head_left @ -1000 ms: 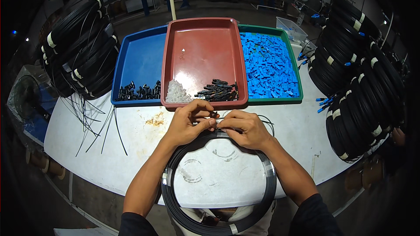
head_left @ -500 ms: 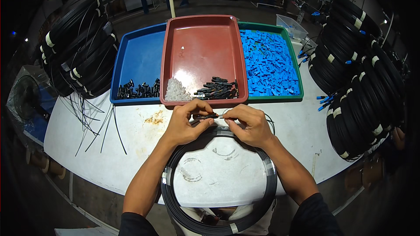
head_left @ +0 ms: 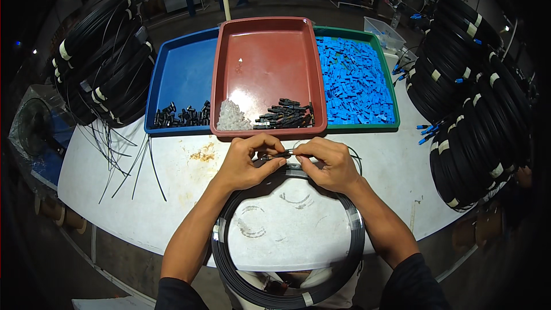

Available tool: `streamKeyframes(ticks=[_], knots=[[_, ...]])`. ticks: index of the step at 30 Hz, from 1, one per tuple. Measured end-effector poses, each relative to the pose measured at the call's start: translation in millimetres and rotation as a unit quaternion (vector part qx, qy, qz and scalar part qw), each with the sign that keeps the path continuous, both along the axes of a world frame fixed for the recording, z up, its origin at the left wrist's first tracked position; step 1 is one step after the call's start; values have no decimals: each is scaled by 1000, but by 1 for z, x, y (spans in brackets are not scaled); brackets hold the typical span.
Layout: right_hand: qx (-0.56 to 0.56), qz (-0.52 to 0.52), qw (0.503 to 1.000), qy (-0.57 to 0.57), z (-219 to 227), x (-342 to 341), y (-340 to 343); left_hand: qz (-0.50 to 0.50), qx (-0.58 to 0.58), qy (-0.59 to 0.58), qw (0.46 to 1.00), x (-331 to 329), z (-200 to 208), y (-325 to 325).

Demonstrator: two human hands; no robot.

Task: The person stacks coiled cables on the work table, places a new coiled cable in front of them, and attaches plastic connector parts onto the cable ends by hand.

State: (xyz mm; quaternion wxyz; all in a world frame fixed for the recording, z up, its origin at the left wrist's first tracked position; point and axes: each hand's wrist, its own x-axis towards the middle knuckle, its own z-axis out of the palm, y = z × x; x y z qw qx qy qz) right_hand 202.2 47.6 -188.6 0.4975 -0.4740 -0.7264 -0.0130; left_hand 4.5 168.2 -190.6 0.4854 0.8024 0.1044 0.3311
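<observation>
Above a white counter (head_left: 135, 215), midway between its left and right edges and just short of the red tray (head_left: 235, 134), the left hand (head_left: 245, 165) pinches a small black part (head_left: 280, 155), fingers narrow. The right hand (head_left: 330, 165) pinches a thin tip (head_left: 291, 151) at the part's right end (whether it belongs to the cable (head_left: 360, 162) curving behind that hand is hidden). A black coil (head_left: 357, 235) lies across the counter's near edge, its lower curve overhanging. That overhang could let the coil slip and, if joined, tug the tip out of line. A loosened pinch could drop the part onto the coil, black on black. At the counter's right edge, stacked coils (head_left: 468, 149) might topple if bumped.
</observation>
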Motion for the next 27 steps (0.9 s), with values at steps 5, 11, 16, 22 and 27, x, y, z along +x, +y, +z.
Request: streamKeyframes(ticks=[5, 11, 16, 22, 27], knots=[[-25, 3, 1000, 1, 2, 1, -2, -2, 6, 2, 1000, 0, 3, -1], [-28, 10, 1000, 1, 3, 1, -2, 10, 23, -10, 1000, 1, 4, -3], [-36, 15, 999, 4, 1, 0, -2, 8, 32, -3, 999, 0, 3, -2], [-8, 19, 1000, -16, 5, 0, -2, -9, -1, 5, 1000, -1, 5, -2], [12, 12, 998, -54, 2, 2, 0, -20, -21, 11, 1000, -2, 6, -4]])
